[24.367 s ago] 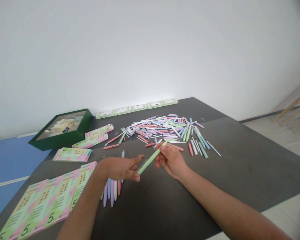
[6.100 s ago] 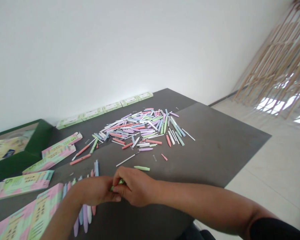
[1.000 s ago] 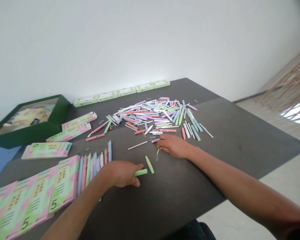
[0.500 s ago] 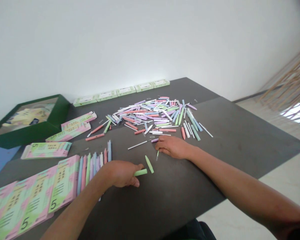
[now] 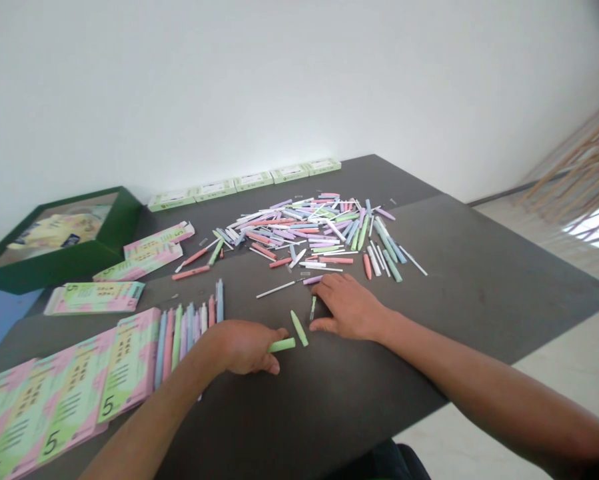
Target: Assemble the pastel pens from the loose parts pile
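My left hand (image 5: 249, 345) is closed round a light green pen barrel (image 5: 283, 345), whose end sticks out past the fingers. Just right of it a green pen cap (image 5: 299, 329) lies on the dark table. My right hand (image 5: 352, 308) rests on the table with thumb and fingers apart. Between them lies a small green pen tip piece (image 5: 313, 308) with a clear end. A purple pen part (image 5: 313, 280) lies by the right fingertips. Left of my left hand, assembled-looking pens (image 5: 176, 337) in several colours stand side by side in a row, partly hidden by my forearm.
A wide heap of loose pen parts and white refills (image 5: 304, 227) covers the table's middle. Pink and green printed packets (image 5: 129, 367) line the left side. A green box (image 5: 99, 247) holds plastic bags. Flat cartons (image 5: 252, 181) sit along the wall.
My right thumb has spread away from the fingers, toward me, uncovering more of the green tip piece. My left hand keeps the green barrel in the same place.
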The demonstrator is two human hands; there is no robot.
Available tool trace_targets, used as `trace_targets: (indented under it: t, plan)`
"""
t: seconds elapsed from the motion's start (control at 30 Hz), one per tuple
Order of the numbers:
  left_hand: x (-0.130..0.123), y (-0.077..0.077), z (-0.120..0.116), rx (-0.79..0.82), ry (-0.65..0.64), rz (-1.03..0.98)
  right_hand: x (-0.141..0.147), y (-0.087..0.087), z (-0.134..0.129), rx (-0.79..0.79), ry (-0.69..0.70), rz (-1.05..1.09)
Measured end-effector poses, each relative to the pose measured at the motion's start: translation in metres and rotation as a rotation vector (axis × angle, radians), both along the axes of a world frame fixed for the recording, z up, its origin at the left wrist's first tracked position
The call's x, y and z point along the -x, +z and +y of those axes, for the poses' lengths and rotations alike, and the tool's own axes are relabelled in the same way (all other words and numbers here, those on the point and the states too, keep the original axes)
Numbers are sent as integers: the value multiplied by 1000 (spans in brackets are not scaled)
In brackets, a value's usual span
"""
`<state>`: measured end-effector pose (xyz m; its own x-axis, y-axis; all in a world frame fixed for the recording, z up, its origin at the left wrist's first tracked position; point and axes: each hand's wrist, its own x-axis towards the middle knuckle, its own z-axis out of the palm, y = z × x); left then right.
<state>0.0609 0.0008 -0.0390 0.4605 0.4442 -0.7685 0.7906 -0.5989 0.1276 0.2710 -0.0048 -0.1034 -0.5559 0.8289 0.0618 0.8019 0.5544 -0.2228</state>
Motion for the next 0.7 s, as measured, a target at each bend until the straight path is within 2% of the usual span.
trace_targets:
  t: [0.2, 0.4, 0.7]
  plan:
    - [-4, 3, 0, 20, -20, 47, 10, -3, -3, -26, -48, -45]
    - [-1, 0, 1, 26, -25, 43, 11, -4, -4, -28, -26, -50]
    - [2, -6, 4, 110, 11, 19, 10, -9, -3, 29, 10, 53]
